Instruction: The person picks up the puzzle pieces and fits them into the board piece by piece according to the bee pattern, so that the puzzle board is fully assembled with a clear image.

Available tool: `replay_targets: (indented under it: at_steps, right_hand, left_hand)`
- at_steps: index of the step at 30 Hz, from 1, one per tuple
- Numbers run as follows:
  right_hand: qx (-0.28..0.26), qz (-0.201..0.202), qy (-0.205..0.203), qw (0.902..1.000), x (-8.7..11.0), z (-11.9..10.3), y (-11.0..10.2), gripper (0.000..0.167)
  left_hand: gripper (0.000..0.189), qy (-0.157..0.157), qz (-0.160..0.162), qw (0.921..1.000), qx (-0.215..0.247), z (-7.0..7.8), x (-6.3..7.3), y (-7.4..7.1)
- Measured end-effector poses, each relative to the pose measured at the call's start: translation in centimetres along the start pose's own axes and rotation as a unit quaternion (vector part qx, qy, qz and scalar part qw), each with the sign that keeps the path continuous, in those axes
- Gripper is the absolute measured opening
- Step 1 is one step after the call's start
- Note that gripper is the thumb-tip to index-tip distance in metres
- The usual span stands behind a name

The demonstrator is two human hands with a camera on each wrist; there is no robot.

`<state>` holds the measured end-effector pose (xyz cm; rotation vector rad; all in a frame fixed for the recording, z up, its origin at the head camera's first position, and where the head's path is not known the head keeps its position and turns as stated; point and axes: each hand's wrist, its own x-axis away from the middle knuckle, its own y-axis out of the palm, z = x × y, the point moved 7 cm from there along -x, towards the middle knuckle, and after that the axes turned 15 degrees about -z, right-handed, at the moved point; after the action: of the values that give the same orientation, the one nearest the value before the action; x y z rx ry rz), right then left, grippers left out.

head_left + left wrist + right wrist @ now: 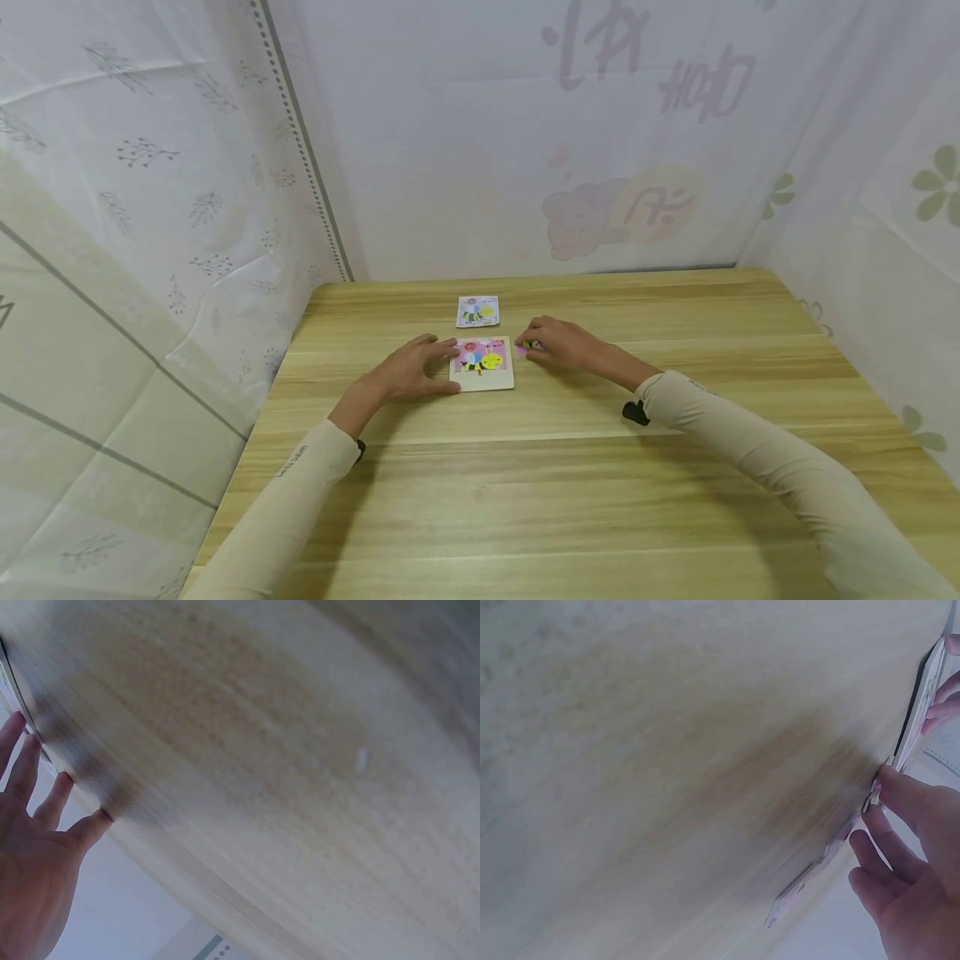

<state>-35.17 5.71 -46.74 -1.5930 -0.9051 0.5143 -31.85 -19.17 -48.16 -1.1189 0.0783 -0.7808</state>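
A square pale puzzle board (pixel 486 382) lies on the table, with a bee picture on pink filling its upper part. My left hand (pixel 408 368) rests at the board's left side, fingers spread, fingertips on its left edge and thumb at the near left corner. In the left wrist view the left hand's fingers (pixel 24 769) look fairly straight. Just right of the board, my right hand (pixel 562 343) pinches a small puzzle piece (pixel 871 796) between thumb and forefinger. Other flat pink pieces (pixel 832 847) lie beside that hand, partly covered by it in the head view.
A small card (pixel 477 311) with a similar bee picture lies behind the board. The wooden table (pixel 480 500) ends at the back against a printed cloth (pixel 465 167). Cloth also hangs at the left and right sides.
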Motion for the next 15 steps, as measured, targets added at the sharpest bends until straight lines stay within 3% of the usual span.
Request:
replay_targets:
  at_steps: [15]
  right_hand:
    - [-0.010, 0.012, -0.033, 0.9993, -1.3, -2.3, -0.5, 0.028]
  left_hand:
    - [0.078, -0.004, -0.007, 1.0000, 0.001, -0.2, -0.1, 0.1]
